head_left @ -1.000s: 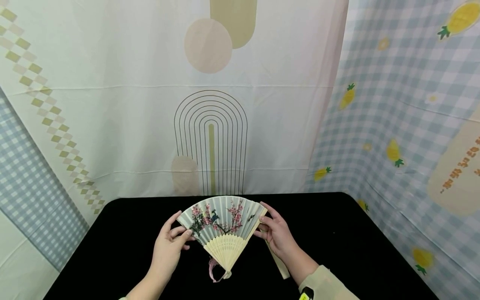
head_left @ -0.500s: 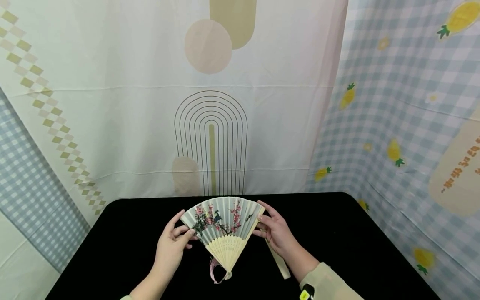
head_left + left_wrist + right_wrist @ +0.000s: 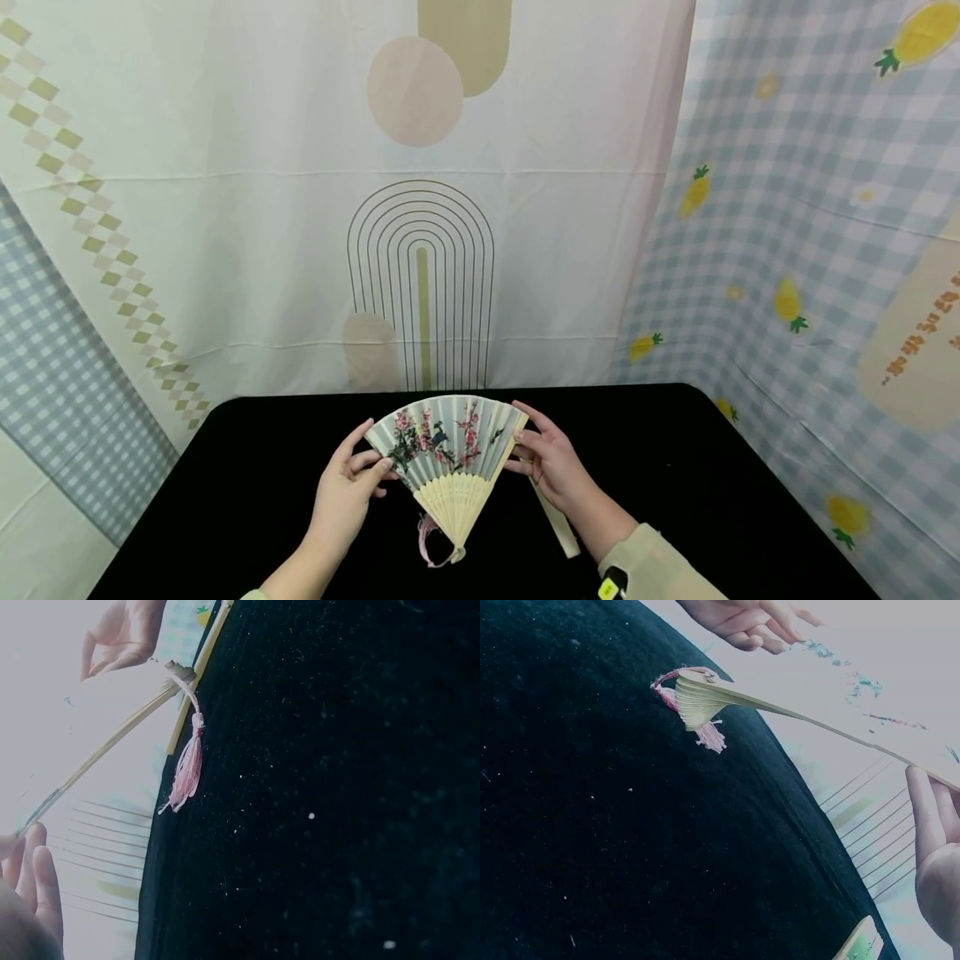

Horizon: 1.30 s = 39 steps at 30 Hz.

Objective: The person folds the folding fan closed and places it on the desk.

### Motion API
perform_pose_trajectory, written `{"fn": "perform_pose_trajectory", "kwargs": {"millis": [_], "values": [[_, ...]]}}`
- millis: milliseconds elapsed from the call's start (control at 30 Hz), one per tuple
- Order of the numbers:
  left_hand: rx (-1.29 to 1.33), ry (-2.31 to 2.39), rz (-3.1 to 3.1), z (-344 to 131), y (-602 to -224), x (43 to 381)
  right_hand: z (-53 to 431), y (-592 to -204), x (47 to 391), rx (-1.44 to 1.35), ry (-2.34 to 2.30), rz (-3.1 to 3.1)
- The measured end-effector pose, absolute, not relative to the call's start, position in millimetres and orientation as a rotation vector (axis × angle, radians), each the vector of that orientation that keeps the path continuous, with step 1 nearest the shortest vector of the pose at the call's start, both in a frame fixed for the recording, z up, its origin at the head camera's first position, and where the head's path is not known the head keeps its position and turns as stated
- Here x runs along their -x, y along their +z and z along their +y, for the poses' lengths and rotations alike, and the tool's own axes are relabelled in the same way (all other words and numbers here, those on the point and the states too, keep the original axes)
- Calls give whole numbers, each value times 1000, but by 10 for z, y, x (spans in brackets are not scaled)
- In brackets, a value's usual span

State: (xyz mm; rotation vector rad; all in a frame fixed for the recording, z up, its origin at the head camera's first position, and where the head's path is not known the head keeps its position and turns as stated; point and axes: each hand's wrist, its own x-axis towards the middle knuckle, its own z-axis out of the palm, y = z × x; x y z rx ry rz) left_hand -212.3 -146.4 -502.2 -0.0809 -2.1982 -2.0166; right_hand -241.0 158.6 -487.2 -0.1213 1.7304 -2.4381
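Observation:
A folding fan (image 3: 450, 454) is spread between my hands above the black table in the head view. Its pale leaf bears pink blossoms and a blue bird; its light wooden ribs meet at a pivot low in the middle. My left hand (image 3: 347, 492) pinches the fan's left edge between thumb and fingers. At the opposite edge, my right hand (image 3: 553, 467) grips the outer rib near the top. A pink tassel (image 3: 187, 761) hangs from the pivot. Overexposure washes out much of the leaf in both wrist views.
Beneath my right hand lies a flat, pale wooden strip (image 3: 555, 521), partly hidden; its end (image 3: 861, 943) shows a green pattern in the right wrist view. The black-covered table (image 3: 675, 500) ends at printed curtains (image 3: 555, 275) behind and to the right.
The fan's spread has narrowed slightly. My left hand has shifted a little right with its edge, and the right edge has come slightly left. The wooden strip has stayed put.

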Motion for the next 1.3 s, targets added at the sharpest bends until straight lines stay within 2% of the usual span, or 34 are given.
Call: {"fn": "perform_pose_trajectory", "kwargs": {"millis": [1300], "values": [[164, -2019, -2173, -1429, -4973, 2097, 1511, -4800, 2411, 160, -2359, 1780]]}}
